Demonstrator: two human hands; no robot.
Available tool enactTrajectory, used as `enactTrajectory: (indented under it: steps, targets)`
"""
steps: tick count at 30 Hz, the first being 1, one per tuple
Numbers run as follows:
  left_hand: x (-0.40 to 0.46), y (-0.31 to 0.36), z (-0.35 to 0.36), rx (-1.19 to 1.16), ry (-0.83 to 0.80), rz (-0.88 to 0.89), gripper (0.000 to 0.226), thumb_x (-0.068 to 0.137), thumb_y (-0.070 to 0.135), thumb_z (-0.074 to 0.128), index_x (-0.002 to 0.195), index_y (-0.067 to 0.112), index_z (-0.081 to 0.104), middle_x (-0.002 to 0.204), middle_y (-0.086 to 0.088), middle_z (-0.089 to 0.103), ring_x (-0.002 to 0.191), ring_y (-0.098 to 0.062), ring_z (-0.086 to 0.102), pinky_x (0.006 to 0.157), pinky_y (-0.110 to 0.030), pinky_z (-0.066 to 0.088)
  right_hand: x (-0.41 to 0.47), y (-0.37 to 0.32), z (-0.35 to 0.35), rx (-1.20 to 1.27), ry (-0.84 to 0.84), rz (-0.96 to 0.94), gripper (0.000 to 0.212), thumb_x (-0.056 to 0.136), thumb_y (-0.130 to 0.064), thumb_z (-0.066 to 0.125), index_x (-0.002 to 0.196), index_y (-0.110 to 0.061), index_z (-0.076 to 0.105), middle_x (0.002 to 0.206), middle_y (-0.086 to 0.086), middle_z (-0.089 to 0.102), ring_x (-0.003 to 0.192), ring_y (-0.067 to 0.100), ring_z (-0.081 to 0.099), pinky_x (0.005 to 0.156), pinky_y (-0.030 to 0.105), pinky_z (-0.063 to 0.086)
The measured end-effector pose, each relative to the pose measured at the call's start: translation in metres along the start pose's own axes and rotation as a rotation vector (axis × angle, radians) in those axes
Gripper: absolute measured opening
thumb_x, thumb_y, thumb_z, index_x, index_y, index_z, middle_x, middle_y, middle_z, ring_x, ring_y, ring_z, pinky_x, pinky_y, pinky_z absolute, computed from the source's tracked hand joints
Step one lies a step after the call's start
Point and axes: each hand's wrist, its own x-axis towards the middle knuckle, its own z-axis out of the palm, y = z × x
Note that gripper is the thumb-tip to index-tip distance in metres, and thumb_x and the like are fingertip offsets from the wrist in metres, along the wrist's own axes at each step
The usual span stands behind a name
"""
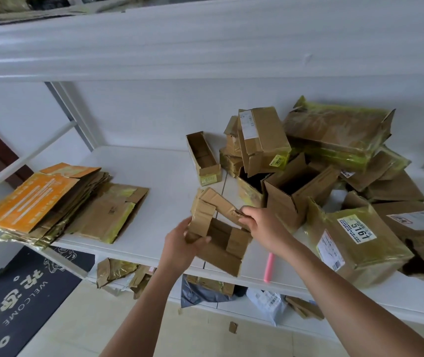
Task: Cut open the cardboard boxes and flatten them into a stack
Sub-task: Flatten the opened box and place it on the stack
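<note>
Both arms reach forward and up over the white shelf. The left hand grips the left end flap of a small opened cardboard box, with the thumb on the near side and the fingers curled behind the flap. The right hand pinches the torn upper flap of the same box, its wrist bent slightly down. The hands are apart, each one closed on the box, which is held just above the shelf's front part. A stack of flattened boxes lies at the left. A pile of uncut boxes stands at the right. A pink cutter lies near the right forearm.
</note>
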Motion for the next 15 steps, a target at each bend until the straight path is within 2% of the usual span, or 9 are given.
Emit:
enactTrajectory:
  steps: [2, 4, 5, 7, 9, 10, 12, 14, 15]
  targets:
    - [-0.001, -0.002, 0.006, -0.033, 0.02, -0.053, 0.046, 0.089, 0.02, 0.073, 0.132, 0.011, 0.059, 0.106, 0.002, 0.064, 0.087, -0.009, 0.059, 0.059, -0.007, 0.046, 0.001, 0.004, 0.008, 0.046, -0.043, -0.001, 0.011, 0.1, -0.014, 0.055, 0.099, -0.007, 0.063, 0.086, -0.004, 0.063, 0.076, 0.003, 0.058, 0.059, 0.012, 0.043]
    - [-0.003, -0.003, 0.011, -0.001, 0.072, -0.064, 0.032, 0.091, 0.019, 0.07, 0.12, 0.007, 0.065, 0.095, 0.002, 0.064, 0.079, -0.007, 0.057, 0.052, -0.006, 0.042, 0.0, 0.01, 0.019, 0.145, -0.003, 0.04, 0.003, 0.098, -0.016, 0.059, 0.097, -0.014, 0.06, 0.085, -0.01, 0.061, 0.079, -0.001, 0.057, 0.061, 0.01, 0.043]
    - [-0.004, -0.003, 0.013, -0.007, 0.083, -0.071, 0.028, 0.091, 0.02, 0.069, 0.116, 0.007, 0.066, 0.092, 0.002, 0.064, 0.076, -0.005, 0.055, 0.05, -0.006, 0.041, -0.002, 0.011, 0.024, 0.223, 0.049, 0.092, 0.007, 0.097, -0.017, 0.06, 0.104, -0.017, 0.06, 0.091, -0.013, 0.061, 0.086, -0.003, 0.058, 0.064, 0.006, 0.044]
    - [-0.005, -0.002, 0.015, -0.028, 0.083, -0.095, 0.024, 0.091, 0.022, 0.069, 0.11, 0.007, 0.066, 0.089, 0.001, 0.063, 0.072, -0.004, 0.053, 0.049, -0.006, 0.04, -0.007, 0.013, 0.032, 0.414, 0.144, 0.223, 0.027, 0.096, -0.02, 0.062, 0.122, -0.02, 0.054, 0.107, -0.01, 0.06, 0.096, -0.002, 0.058, 0.065, 0.001, 0.044]
    - [-0.004, -0.002, 0.016, -0.039, 0.092, -0.113, 0.022, 0.091, 0.023, 0.07, 0.105, 0.007, 0.067, 0.084, 0.0, 0.061, 0.069, -0.006, 0.052, 0.048, -0.005, 0.038, -0.013, 0.013, 0.037, 0.546, 0.139, 0.345, 0.046, 0.096, -0.027, 0.062, 0.136, -0.022, 0.04, 0.118, -0.005, 0.057, 0.094, -0.003, 0.054, 0.064, -0.001, 0.041]
    - [-0.004, -0.002, 0.016, -0.036, 0.095, -0.118, 0.02, 0.09, 0.023, 0.07, 0.102, 0.008, 0.066, 0.082, 0.001, 0.06, 0.069, -0.007, 0.052, 0.047, -0.006, 0.038, -0.016, 0.012, 0.041, 0.6, 0.116, 0.384, 0.056, 0.095, -0.03, 0.064, 0.141, -0.022, 0.033, 0.124, -0.003, 0.056, 0.097, 0.0, 0.053, 0.071, 0.001, 0.04]
    - [-0.003, -0.003, 0.017, -0.048, 0.089, -0.136, 0.016, 0.09, 0.024, 0.071, 0.097, 0.01, 0.066, 0.08, 0.001, 0.061, 0.07, -0.01, 0.054, 0.046, -0.008, 0.039, -0.018, 0.012, 0.049, 0.663, 0.085, 0.42, 0.074, 0.09, -0.03, 0.07, 0.147, -0.022, 0.022, 0.135, -0.003, 0.048, 0.113, 0.007, 0.046, 0.088, 0.014, 0.038]
    - [-0.001, -0.003, 0.02, -0.073, 0.079, -0.152, 0.014, 0.09, 0.025, 0.071, 0.094, 0.012, 0.067, 0.081, 0.0, 0.064, 0.075, -0.017, 0.059, 0.051, -0.012, 0.046, -0.016, 0.014, 0.061, 0.658, 0.1, 0.415, 0.09, 0.084, -0.028, 0.078, 0.15, -0.02, 0.016, 0.141, 0.002, 0.046, 0.12, 0.012, 0.048, 0.09, 0.019, 0.041]
    - [0.0, -0.001, 0.021, -0.082, 0.076, -0.156, 0.014, 0.09, 0.026, 0.071, 0.092, 0.013, 0.066, 0.08, 0.001, 0.064, 0.078, -0.019, 0.061, 0.059, -0.019, 0.053, -0.014, 0.015, 0.066, 0.633, 0.119, 0.416, 0.095, 0.08, -0.026, 0.081, 0.15, -0.019, 0.016, 0.142, 0.004, 0.047, 0.121, 0.016, 0.051, 0.09, 0.02, 0.044]
